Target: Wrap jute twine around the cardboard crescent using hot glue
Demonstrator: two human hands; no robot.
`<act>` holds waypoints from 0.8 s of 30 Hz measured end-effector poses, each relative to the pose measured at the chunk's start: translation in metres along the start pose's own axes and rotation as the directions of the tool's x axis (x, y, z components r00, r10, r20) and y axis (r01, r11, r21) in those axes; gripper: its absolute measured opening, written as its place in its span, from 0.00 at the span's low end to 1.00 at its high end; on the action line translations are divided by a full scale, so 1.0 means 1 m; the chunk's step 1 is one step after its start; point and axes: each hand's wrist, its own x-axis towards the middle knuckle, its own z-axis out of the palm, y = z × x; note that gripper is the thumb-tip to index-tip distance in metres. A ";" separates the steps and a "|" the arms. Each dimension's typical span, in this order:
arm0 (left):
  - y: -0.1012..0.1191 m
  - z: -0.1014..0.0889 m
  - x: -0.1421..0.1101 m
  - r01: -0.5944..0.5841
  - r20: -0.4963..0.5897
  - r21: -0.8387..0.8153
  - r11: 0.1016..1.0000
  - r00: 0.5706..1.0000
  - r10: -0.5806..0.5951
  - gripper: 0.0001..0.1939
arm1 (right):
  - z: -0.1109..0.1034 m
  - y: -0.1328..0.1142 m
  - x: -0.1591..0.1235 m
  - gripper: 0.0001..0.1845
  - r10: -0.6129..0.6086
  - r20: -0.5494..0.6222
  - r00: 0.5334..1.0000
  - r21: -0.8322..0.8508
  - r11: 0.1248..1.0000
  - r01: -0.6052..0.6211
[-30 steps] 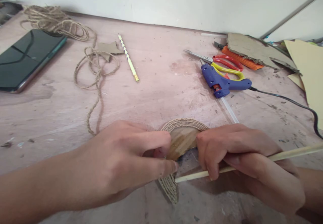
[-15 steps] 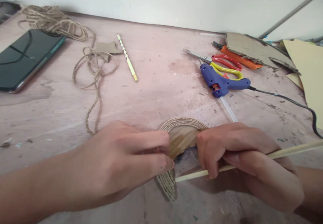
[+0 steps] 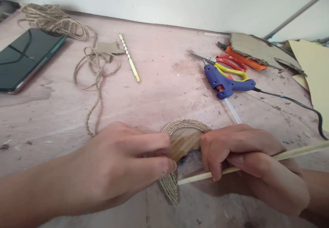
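A curved crescent piece (image 3: 186, 142), brown like cardboard and edged with rows of twine, lies at the front of the table. My left hand (image 3: 128, 166) pinches its left side, thumb and forefinger closed over the twine rows; what lies between the fingertips is partly hidden. My right hand (image 3: 252, 163) is wrapped round a thin pale wooden stick (image 3: 196, 178), with its knuckles against the crescent's right end. The stick's tip is at the twine rows near the crescent's lower left end. Loose twine (image 3: 94, 108) runs from behind my left hand to a bundle.
A phone (image 3: 28, 58) and a twine bundle (image 3: 53, 21) lie at left, a pencil (image 3: 130, 58) mid-table. At right are a corded blue glue gun (image 3: 221, 80), scissors (image 3: 228, 63), an orange cutter (image 3: 246, 58), torn cardboard (image 3: 262, 50) and yellow paper (image 3: 313, 74). A white wall (image 3: 164, 2) stands behind.
Almost nothing differs. My left hand and the crescent's lower end have shifted very slightly left; my right hand keeps its grip on the stick.
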 end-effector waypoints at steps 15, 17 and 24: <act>0.000 0.002 -0.003 0.008 -0.019 0.007 1.000 1.000 -0.008 0.10 | 0.002 0.007 -0.002 0.17 0.006 -0.019 1.000 0.045 0.999 -0.005; 0.001 0.002 -0.002 0.012 -0.020 -0.004 1.000 1.000 -0.012 0.10 | 0.002 0.009 -0.002 0.17 -0.006 -0.013 1.000 0.053 0.999 0.007; 0.001 0.004 -0.002 0.018 -0.026 -0.010 1.000 1.000 -0.018 0.10 | 0.002 0.011 -0.004 0.19 -0.035 0.001 0.999 0.068 0.997 0.035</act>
